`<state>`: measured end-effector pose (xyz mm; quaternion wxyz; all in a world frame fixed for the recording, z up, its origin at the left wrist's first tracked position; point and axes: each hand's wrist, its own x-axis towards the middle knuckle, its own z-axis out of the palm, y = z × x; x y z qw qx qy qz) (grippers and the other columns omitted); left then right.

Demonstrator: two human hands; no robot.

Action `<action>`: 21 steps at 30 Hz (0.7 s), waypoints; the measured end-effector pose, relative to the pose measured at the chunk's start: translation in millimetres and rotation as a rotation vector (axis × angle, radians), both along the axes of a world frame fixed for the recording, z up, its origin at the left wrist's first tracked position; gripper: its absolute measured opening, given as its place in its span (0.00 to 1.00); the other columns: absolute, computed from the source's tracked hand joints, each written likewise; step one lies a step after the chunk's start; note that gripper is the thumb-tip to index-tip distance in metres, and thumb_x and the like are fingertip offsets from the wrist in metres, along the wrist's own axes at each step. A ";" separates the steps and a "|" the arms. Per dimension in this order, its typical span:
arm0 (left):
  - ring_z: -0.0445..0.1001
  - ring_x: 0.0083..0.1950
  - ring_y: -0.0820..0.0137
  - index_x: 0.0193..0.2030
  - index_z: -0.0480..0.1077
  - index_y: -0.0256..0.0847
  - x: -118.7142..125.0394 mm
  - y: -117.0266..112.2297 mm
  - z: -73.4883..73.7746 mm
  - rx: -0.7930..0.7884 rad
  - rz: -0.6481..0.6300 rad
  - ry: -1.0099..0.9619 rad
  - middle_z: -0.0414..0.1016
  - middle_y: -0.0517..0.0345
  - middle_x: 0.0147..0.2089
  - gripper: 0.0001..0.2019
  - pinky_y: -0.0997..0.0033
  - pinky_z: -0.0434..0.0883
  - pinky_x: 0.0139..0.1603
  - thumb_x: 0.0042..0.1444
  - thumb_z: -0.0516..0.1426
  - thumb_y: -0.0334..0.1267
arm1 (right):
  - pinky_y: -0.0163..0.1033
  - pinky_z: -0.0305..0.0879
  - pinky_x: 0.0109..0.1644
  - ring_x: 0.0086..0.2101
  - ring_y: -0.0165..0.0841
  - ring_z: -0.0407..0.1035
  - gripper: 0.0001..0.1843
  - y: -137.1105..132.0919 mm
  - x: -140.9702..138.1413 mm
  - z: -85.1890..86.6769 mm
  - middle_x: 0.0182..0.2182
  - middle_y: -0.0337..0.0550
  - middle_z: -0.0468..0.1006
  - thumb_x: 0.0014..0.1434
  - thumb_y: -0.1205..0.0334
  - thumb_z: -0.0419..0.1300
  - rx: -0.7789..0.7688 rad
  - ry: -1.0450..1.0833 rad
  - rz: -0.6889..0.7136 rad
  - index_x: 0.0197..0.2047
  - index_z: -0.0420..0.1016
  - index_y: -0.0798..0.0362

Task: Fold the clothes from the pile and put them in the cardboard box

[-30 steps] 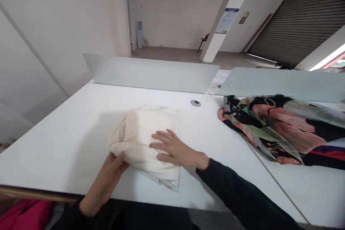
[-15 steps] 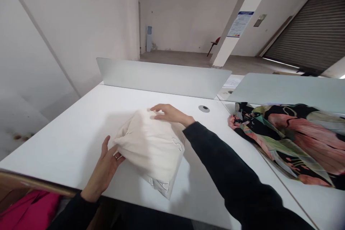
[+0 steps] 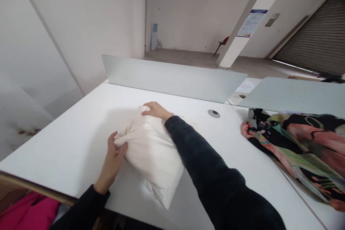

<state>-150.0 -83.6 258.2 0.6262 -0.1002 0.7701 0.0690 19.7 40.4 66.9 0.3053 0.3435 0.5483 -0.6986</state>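
A stuffed cream cloth bag [image 3: 155, 149] lies on the white table [image 3: 67, 140], bulging in the middle, with one corner pointing toward me. My left hand [image 3: 114, 158] pinches the bag's gathered left edge between thumb and fingers. At the far upper corner, my right hand [image 3: 156, 110] is closed on a fold of the cloth, its forearm crossing the bag's right side. What fills the bag is hidden.
A crumpled floral cloth [image 3: 304, 151] in black, coral and green lies to the right. Low frosted dividers [image 3: 169, 79] line the back edge. A cable hole [image 3: 214, 113] sits in the tabletop. Bright pink fabric [image 3: 29, 210] shows below the left front edge.
My right hand has moved left and closed on the bag's far corner. The left thumb has come over onto the edge, closing the grip. The view has shifted slightly left.
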 end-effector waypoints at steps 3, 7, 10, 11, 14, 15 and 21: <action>0.59 0.66 0.57 0.70 0.40 0.47 3.8 -4.8 -5.0 0.002 -0.047 0.033 0.47 0.44 0.70 0.38 0.55 0.65 0.61 0.59 0.53 0.55 | 0.49 0.55 0.59 0.57 0.45 0.61 0.27 -30.1 2.4 -1.2 0.58 0.52 0.69 0.60 0.50 0.62 0.140 -0.077 0.141 0.58 0.70 0.55; 0.40 0.74 0.52 0.70 0.46 0.46 9.5 -0.4 -8.0 0.188 -0.443 0.130 0.37 0.45 0.74 0.34 0.42 0.52 0.68 0.60 0.51 0.53 | 0.49 0.57 0.57 0.55 0.45 0.62 0.26 -45.6 5.8 3.8 0.54 0.52 0.73 0.64 0.45 0.56 0.181 -0.109 0.200 0.58 0.69 0.53; 0.35 0.74 0.45 0.67 0.54 0.43 15.3 1.0 -8.3 0.226 -0.769 0.066 0.37 0.43 0.73 0.29 0.36 0.50 0.67 0.60 0.51 0.46 | 0.45 0.60 0.53 0.51 0.43 0.68 0.24 -37.8 12.9 12.2 0.50 0.53 0.76 0.65 0.45 0.53 0.182 -0.141 0.248 0.55 0.71 0.53; 0.37 0.74 0.44 0.67 0.55 0.42 17.0 -1.0 -7.2 0.228 -0.841 0.022 0.39 0.41 0.73 0.29 0.36 0.53 0.65 0.60 0.51 0.43 | 0.44 0.61 0.52 0.49 0.42 0.69 0.24 -34.2 17.9 17.3 0.49 0.53 0.76 0.66 0.45 0.53 0.178 -0.157 0.260 0.55 0.71 0.53; 0.50 0.71 0.46 0.67 0.55 0.40 20.6 -12.1 -0.5 0.266 -0.940 -0.100 0.43 0.38 0.72 0.28 0.40 0.59 0.62 0.59 0.47 0.36 | 0.41 0.63 0.48 0.45 0.42 0.73 0.22 -25.0 41.1 42.8 0.46 0.54 0.78 0.66 0.47 0.53 0.165 -0.228 0.282 0.54 0.72 0.54; 0.53 0.70 0.48 0.68 0.55 0.40 21.6 -16.0 2.4 0.282 -0.941 -0.134 0.43 0.38 0.72 0.28 0.41 0.58 0.63 0.59 0.46 0.35 | 0.41 0.64 0.47 0.44 0.43 0.73 0.22 -22.8 50.5 54.2 0.45 0.54 0.79 0.66 0.48 0.53 0.167 -0.260 0.282 0.53 0.72 0.55; 0.47 0.72 0.49 0.72 0.40 0.43 23.2 -19.9 23.4 0.247 -0.531 -0.240 0.33 0.40 0.74 0.35 0.42 0.57 0.66 0.60 0.49 0.44 | 0.40 0.64 0.53 0.50 0.39 0.71 0.21 -2.2 111.4 126.0 0.52 0.53 0.75 0.66 0.55 0.52 0.239 -0.394 0.189 0.57 0.69 0.57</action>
